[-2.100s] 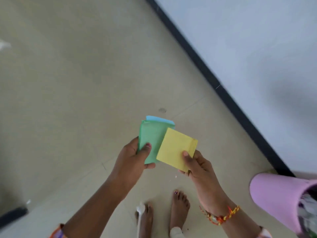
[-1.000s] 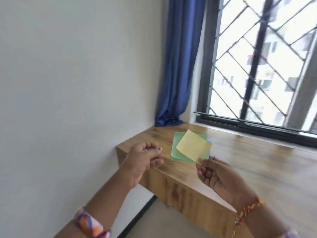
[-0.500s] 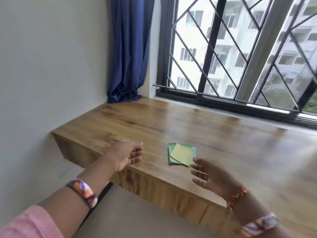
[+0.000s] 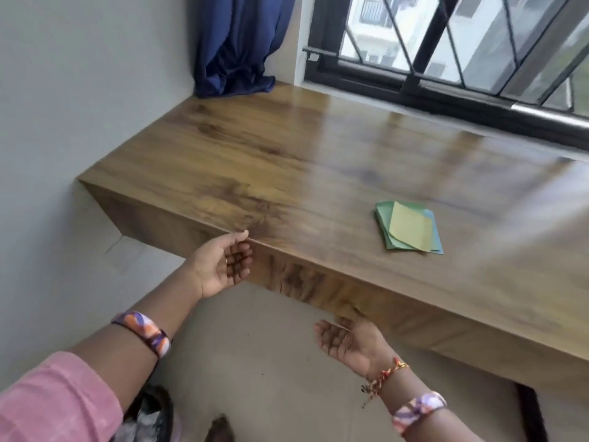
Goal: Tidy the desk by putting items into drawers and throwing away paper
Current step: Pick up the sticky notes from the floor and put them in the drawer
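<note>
Three paper squares (image 4: 409, 230), yellow over green and blue, lay fanned on the glossy wooden surface (image 4: 242, 161) under the window (image 4: 446, 43). My left hand (image 4: 220, 266) and right hand (image 4: 347, 342) hung loosely curled, empty, at its front edge.

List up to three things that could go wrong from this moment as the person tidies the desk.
1. Both hands, left hand and right hand, are at the desk front; pulling a drawer out might jolt the coloured paper sheets.
2. The sheets lie loosely fanned, so some may slide apart when picked up.
3. The blue curtain pools on the desk corner.
</note>
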Demonstrator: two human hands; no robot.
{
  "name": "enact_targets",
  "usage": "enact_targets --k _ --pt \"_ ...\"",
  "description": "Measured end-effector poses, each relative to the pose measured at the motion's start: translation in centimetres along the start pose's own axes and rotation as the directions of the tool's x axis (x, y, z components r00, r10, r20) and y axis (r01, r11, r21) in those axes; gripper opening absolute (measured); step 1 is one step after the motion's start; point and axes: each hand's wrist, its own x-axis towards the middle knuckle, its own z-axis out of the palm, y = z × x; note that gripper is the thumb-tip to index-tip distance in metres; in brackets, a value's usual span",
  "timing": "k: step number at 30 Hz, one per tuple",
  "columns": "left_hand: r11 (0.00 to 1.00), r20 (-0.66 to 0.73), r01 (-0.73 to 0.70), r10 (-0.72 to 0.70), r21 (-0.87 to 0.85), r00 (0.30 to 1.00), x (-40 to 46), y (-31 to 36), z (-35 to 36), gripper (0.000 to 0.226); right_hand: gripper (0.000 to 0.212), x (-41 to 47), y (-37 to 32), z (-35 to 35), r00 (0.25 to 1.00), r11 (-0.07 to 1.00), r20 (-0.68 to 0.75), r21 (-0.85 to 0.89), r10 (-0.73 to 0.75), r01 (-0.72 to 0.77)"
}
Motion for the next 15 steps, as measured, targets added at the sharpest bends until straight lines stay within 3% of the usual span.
enact_targets --k 5,10,11,12,14,15 --pt "0.965 0.026 -0.007 0.0 0.264 1.0 1.5 0.3 -3.5 0.017 0.042 4.7 2.9 2.6 0.983 0.892 -0.092 0.413 -0.159 0.183" --pt "0.875 -0.026 -0.196 0.23 0.442 0.973 1.7 0.8 -5.5 0.011 0.044 6.3 3.0 3.2 0.963 0.751 -0.149 0.604 -0.226 0.269" --pt "0.795 -0.02 -0.262 0.326 0.548 0.945 1.6 0.7 -5.8 0.01 0.045 6.4 3.1 3.1 0.965 0.749 -0.145 0.608 -0.22 0.262" --pt "0.65 0.009 -0.331 0.446 0.684 0.895 1.4 0.5 -6.1 0.008 0.046 6.4 3.2 3.0 0.966 0.754 -0.138 0.605 -0.219 0.258" --pt "0.227 0.188 -0.418 0.642 0.879 0.743 0.4 0.0 -6.4 0.005 0.051 6.3 3.4 2.9 0.963 0.756 -0.135 0.597 -0.235 0.269" --pt "0.02 0.319 -0.454 0.682 0.891 0.658 -0.1 -0.3 -6.4 0.005 0.053 6.0 3.6 2.9 0.96 0.752 -0.14 0.598 -0.244 0.278"
